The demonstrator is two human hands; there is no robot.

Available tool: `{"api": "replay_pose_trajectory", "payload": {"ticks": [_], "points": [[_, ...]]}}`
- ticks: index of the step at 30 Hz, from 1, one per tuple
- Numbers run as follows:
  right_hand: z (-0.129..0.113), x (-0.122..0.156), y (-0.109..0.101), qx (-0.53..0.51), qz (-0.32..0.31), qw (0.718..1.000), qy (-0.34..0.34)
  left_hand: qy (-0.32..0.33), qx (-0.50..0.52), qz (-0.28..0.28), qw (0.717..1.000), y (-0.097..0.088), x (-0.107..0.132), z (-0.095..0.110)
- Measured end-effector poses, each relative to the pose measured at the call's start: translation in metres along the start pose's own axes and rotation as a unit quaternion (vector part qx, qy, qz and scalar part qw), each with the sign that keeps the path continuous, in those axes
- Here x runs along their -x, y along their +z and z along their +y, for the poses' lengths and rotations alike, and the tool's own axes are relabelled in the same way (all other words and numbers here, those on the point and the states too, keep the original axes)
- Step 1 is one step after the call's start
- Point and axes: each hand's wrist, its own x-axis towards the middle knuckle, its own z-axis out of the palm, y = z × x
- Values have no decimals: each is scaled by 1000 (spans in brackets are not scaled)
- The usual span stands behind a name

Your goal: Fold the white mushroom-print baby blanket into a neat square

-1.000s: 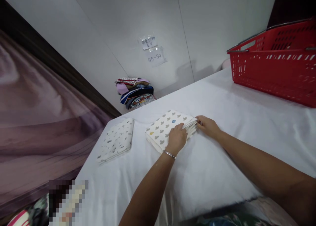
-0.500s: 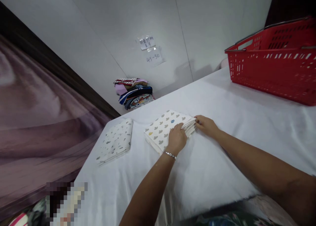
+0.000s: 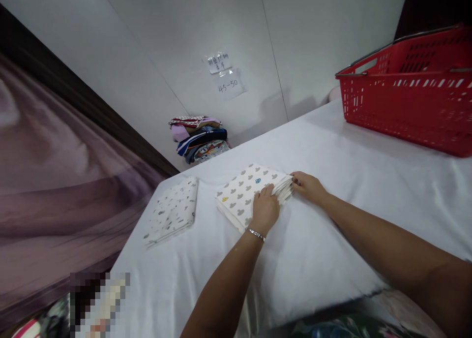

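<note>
A folded white cloth with grey cloud shapes (image 3: pixel 243 190) lies in the middle of the white-covered table (image 3: pixel 332 239). My left hand (image 3: pixel 264 209), with a bracelet at the wrist, rests palm down on the cloth's near edge, fingers curled over the layers. My right hand (image 3: pixel 309 186) pinches the cloth's right corner where the folded layers fan out. A second folded white cloth with small dark marks (image 3: pixel 172 210) lies apart at the left edge of the table.
A red plastic basket (image 3: pixel 409 92) stands at the table's far right. A pile of folded coloured clothes (image 3: pixel 200 138) sits against the white wall, below two taped paper notes (image 3: pixel 224 75). A mauve curtain (image 3: pixel 55 180) hangs along the left.
Both hands have stayed on the cloud-print cloth; only the camera view shifted slightly.
</note>
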Motion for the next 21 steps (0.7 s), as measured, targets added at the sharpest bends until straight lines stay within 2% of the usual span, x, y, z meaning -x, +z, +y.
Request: {"api": "replay_pose_trajectory", "payload": {"ticks": [9,16,21], "points": [[0,1,0,1,12,1000,-8,11,-7,-41,999,-4,-9,6],[0,1,2,8,32,999,-2,59,11,33,998,-6,0,2],[0,0,3,16,43,999,-1,58,26,19,998,0,4,5]]}}
